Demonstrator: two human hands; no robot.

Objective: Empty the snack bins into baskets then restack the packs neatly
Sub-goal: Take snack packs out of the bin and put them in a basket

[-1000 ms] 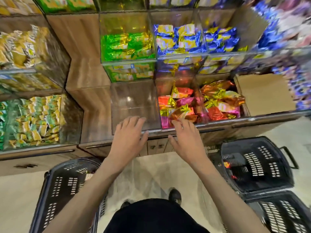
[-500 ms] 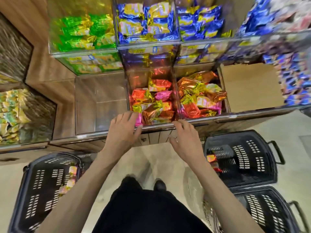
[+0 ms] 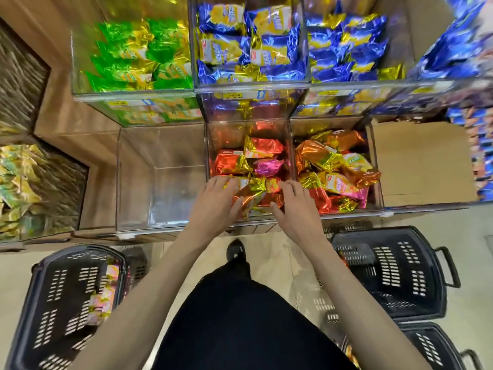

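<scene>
1. The floor point(image 3: 274, 263) is pale beige tile with a faint stone pattern and a slight sheen.
2. A display unit of wood-grain panels point(image 3: 61, 108) fills the upper part of the view. It is stepped in two tiers, and the lower tier stands further forward.
3. At the upper left the wood turns a corner, so the unit runs on along the left side.
4. Its wooden base point(image 3: 93, 234) meets the floor and shows narrow dark seams.
5. A flat cardboard sheet point(image 3: 421, 161) lies in the lower tier at the right.
6. Yellow price labels point(image 3: 232, 96) sit on the front rail of the upper tier.
7. The lighting is bright and even.
</scene>
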